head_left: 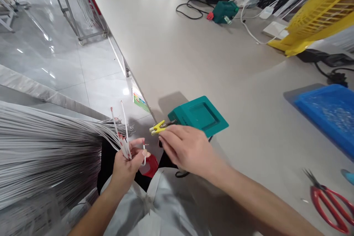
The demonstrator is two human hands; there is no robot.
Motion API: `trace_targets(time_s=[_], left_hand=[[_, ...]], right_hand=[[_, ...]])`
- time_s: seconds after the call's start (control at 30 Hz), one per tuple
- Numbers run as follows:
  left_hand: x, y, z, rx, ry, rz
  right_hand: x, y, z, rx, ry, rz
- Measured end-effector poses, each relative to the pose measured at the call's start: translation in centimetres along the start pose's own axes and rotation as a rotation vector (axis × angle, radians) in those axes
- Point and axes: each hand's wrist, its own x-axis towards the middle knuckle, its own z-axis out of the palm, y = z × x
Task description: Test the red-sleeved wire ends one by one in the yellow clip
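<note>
From where I'm standing: left hand (128, 162) out past the surface (249, 92), just off the edge by the person's lap, clenched round a bunch of wires (125, 149). Thumb and forefinger pinch one short wire (144, 160), standing roughly upright, its bare end bent toward the right hand.

Key relation: yellow clip (159, 127) lies up and to the right of that pinched end, near, not touching. Clip's long axis runs roughly crosswise, poking over the edge from the teal base (186, 118), which sits on the surface at that edge.

Right hand (190, 147) is nearer the clip, fingers curled together right beside it; can't tell whether they grip it or only touch.

Also: big wire bundle (41, 143) left of the lap; scissors (322, 188) and blue tray (306, 105) well in from that edge.
</note>
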Motion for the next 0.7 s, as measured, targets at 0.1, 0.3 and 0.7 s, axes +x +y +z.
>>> trace_targets(time_s=[0.1,0.3,0.7], left_hand=[[0.3,0.6,0.6,0.009,-0.028,0.028],[1.2,1.0,1.4,-0.077,-0.05,0.035],[1.8,1.1,2.1,-0.17,-0.019,0.049]], right_hand=[[0.2,1.5,-0.4,-0.192,-0.022,-0.031],[1.8,3.3,-0.7,-0.251,-0.295,-0.081],[3.2,3.9,0.0,-0.138,-0.323,-0.09]])
